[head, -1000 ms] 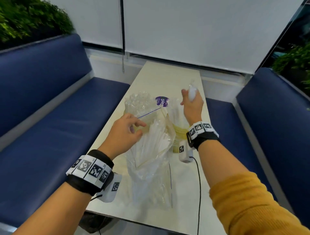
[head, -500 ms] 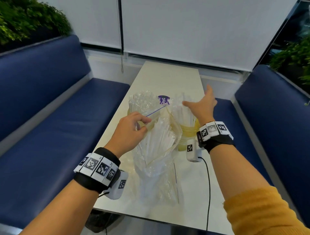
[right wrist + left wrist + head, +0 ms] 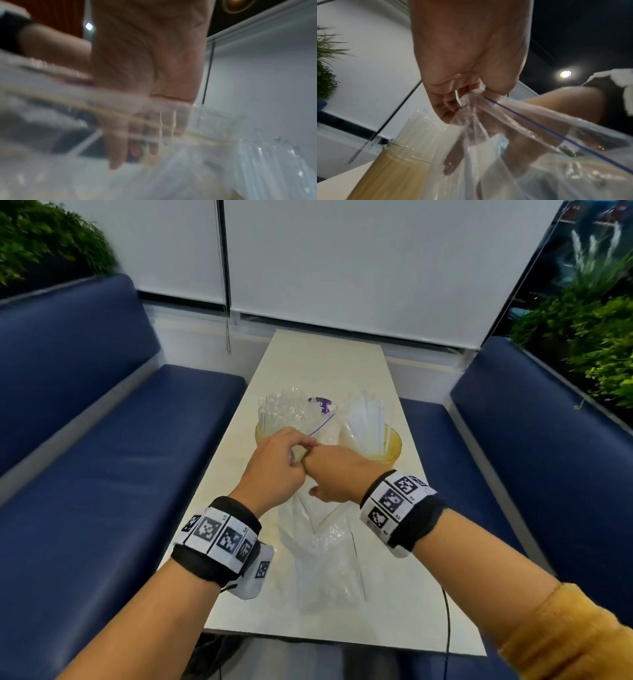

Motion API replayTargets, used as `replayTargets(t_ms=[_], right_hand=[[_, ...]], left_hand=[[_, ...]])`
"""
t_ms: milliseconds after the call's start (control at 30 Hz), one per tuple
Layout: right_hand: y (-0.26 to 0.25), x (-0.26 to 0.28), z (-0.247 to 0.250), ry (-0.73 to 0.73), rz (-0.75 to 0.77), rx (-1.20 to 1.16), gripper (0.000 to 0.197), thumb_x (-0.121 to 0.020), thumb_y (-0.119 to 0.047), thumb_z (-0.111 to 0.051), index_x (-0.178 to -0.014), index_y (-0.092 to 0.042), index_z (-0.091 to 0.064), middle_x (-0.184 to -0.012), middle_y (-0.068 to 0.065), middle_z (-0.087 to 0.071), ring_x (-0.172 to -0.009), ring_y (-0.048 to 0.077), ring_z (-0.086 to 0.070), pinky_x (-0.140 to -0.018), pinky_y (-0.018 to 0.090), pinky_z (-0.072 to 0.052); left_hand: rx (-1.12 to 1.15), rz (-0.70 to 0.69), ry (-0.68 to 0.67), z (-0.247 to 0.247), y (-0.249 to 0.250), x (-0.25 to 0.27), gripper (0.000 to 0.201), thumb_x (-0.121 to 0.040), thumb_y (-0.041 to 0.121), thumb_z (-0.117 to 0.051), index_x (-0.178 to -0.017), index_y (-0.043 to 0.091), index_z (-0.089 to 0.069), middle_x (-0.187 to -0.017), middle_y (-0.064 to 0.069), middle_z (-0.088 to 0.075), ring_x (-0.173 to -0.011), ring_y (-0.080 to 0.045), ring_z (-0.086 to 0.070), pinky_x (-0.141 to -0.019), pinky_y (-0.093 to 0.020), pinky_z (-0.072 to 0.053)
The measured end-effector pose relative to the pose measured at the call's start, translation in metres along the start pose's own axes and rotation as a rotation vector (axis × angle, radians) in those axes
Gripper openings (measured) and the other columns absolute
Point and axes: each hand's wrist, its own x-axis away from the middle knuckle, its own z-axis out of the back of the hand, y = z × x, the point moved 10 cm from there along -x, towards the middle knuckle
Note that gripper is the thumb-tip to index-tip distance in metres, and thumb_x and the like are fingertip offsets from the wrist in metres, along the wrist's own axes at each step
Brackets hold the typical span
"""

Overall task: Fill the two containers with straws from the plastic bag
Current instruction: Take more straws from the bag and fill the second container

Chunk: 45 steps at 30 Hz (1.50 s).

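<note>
A clear plastic bag (image 3: 325,546) of white straws stands on the table, its mouth up. My left hand (image 3: 279,465) pinches the bag's blue-lined rim (image 3: 522,116) and holds it up. Beside it my right hand (image 3: 330,479) reaches down into the bag's mouth. In the right wrist view its fingers (image 3: 118,151) lie straight inside the bag and hold nothing, blurred behind the plastic. Behind the bag stand two yellow containers. The left container (image 3: 262,436) holds clear straws (image 3: 282,410). The right container (image 3: 392,445) holds white straws (image 3: 368,419).
The narrow white table (image 3: 342,361) runs away from me between two blue benches (image 3: 102,446) (image 3: 534,440). A blind cord (image 3: 226,302) hangs at the far wall. Plants (image 3: 589,344) stand behind both benches. A black cable (image 3: 447,621) hangs over the table's near edge.
My right hand let go of straws over the right container, opened, then swung back left into the bag's mouth. My left hand kept its hold on the rim.
</note>
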Motion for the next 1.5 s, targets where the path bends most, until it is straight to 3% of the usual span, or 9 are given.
replayTargets(t_ms=[267, 500, 667, 833, 967, 1067, 1200, 1367, 1500], right_hand=[[-0.004, -0.024, -0.041, -0.059, 0.056, 0.459, 0.066, -0.095, -0.068, -0.038, -0.136, -0.019, -0.054, -0.134, 0.007, -0.059, -0.129, 0.027, -0.051, -0.111, 0.045, -0.033], [0.0, -0.018, -0.047, -0.106, 0.06, 0.441, 0.052, -0.105, -0.053, -0.029, -0.129, -0.018, -0.059, -0.118, 0.003, -0.068, -0.107, 0.026, -0.066, -0.087, 0.036, -0.044], [0.006, -0.011, -0.041, -0.072, 0.055, 0.411, 0.048, -0.11, -0.035, -0.026, -0.116, -0.011, -0.067, -0.114, 0.008, -0.069, -0.101, 0.03, -0.068, -0.07, 0.034, -0.044], [0.012, -0.007, -0.027, -0.085, -0.028, 0.38, 0.033, -0.104, -0.016, -0.038, -0.105, -0.011, -0.071, -0.109, 0.006, -0.071, -0.098, 0.027, -0.069, -0.072, 0.033, -0.046], [0.0, -0.002, -0.004, -0.076, -0.048, 0.464, 0.024, -0.103, -0.018, -0.045, -0.105, -0.013, -0.069, -0.105, 0.0, -0.07, -0.096, 0.02, -0.069, -0.067, 0.029, -0.039], [-0.014, -0.001, 0.008, -0.017, -0.006, 0.439, 0.022, -0.1, -0.021, -0.05, -0.111, -0.012, -0.067, -0.108, 0.0, -0.07, -0.1, 0.021, -0.068, -0.068, 0.029, -0.039], [-0.023, 0.001, 0.003, 0.01, 0.063, 0.324, 0.03, -0.102, -0.021, -0.043, -0.117, -0.007, -0.064, -0.108, 0.007, -0.071, -0.096, 0.026, -0.07, -0.066, 0.031, -0.038], [-0.035, 0.014, 0.01, 0.199, 0.206, 0.511, 0.026, -0.048, -0.016, -0.092, -0.046, -0.011, -0.066, -0.043, 0.001, -0.056, -0.035, 0.019, -0.055, -0.044, 0.02, -0.021], [-0.01, 0.011, 0.028, 0.047, 0.057, 0.402, 0.028, -0.102, -0.018, -0.044, -0.103, -0.014, -0.072, -0.1, 0.002, -0.072, -0.09, 0.023, -0.071, -0.062, 0.031, -0.039]], left_hand=[[0.055, 0.017, -0.021, 0.006, -0.007, 0.006, 0.051, -0.08, -0.012, -0.049, -0.112, 0.021, -0.07, -0.112, 0.008, -0.065, -0.102, -0.025, -0.063, -0.088, -0.021, -0.051], [0.052, 0.061, 0.016, 0.016, -0.017, 0.013, 0.046, -0.083, -0.007, -0.051, -0.112, 0.023, -0.068, -0.114, 0.011, -0.064, -0.088, -0.013, -0.059, -0.087, -0.03, -0.051], [0.053, 0.067, 0.034, 0.015, -0.02, 0.015, 0.039, -0.081, 0.001, -0.059, -0.113, 0.023, -0.068, -0.11, 0.012, -0.06, -0.072, 0.004, -0.049, -0.074, -0.019, -0.039], [0.001, 0.119, 0.005, 0.008, -0.023, 0.016, 0.042, -0.077, 0.017, -0.073, -0.117, 0.026, -0.066, -0.106, 0.014, -0.05, -0.08, -0.001, -0.046, -0.076, -0.02, -0.037], [0.073, 0.181, -0.14, -0.01, -0.025, 0.018, 0.077, -0.068, 0.03, -0.088, -0.137, 0.024, -0.053, -0.125, 0.01, -0.042, -0.104, -0.01, -0.045, -0.091, -0.023, -0.039], [0.156, 0.155, -0.219, -0.02, -0.017, 0.018, 0.095, -0.064, 0.022, -0.09, -0.146, 0.019, -0.042, -0.138, 0.011, -0.034, -0.111, -0.012, -0.045, -0.091, -0.019, -0.042], [0.409, 0.022, -0.145, -0.007, 0.003, 0.012, 0.077, -0.076, -0.011, -0.065, -0.145, 0.02, -0.049, -0.148, 0.015, -0.043, -0.124, -0.003, -0.048, -0.098, -0.018, -0.047], [0.47, 0.175, -0.197, -0.016, -0.001, 0.004, 0.055, -0.092, -0.003, -0.043, -0.14, 0.02, -0.058, -0.147, 0.012, -0.051, -0.132, 0.001, -0.042, -0.112, -0.016, -0.03], [0.452, 0.178, -0.218, -0.025, -0.008, 0.008, 0.061, -0.074, 0.018, -0.051, -0.134, 0.02, -0.062, -0.13, 0.009, -0.064, -0.103, -0.015, -0.057, -0.097, -0.026, -0.044]])
